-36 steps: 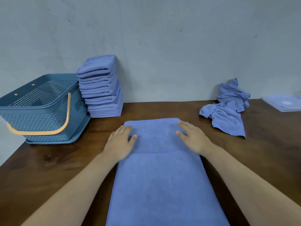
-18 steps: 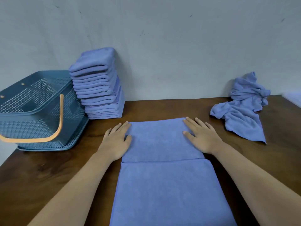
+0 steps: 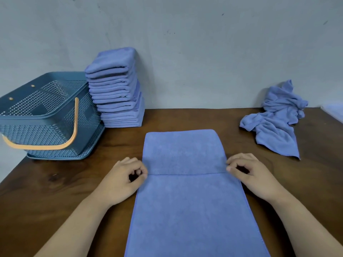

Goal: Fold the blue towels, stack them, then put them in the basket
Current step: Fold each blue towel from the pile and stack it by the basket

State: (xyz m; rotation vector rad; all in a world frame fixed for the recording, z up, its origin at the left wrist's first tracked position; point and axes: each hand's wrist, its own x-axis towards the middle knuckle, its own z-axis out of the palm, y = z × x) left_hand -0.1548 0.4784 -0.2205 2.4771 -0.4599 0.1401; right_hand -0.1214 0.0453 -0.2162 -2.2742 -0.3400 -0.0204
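A long blue towel [image 3: 185, 201] lies flat on the wooden table [image 3: 55, 191] in front of me, its far end folded back over itself into a flap. My left hand [image 3: 126, 177] sits at the towel's left edge, at the flap's near corner, fingers curled and pinching it. My right hand [image 3: 248, 171] mirrors it at the flap's right corner, pinching the edge. A tall stack of folded blue towels [image 3: 117, 89] leans against the wall at the back left. The blue mesh basket [image 3: 42, 115] with an orange handle stands left of the stack.
A crumpled heap of unfolded blue towels [image 3: 278, 117] lies at the back right of the table. A pale flat object [image 3: 334, 112] shows at the right edge. The grey wall [image 3: 185, 52] runs right behind the table. The table's left edge is near the basket.
Both hands have slid back from lying flat on the folded flap to its near corners, and their fingers have curled onto the towel's edges. The view has shifted slightly.
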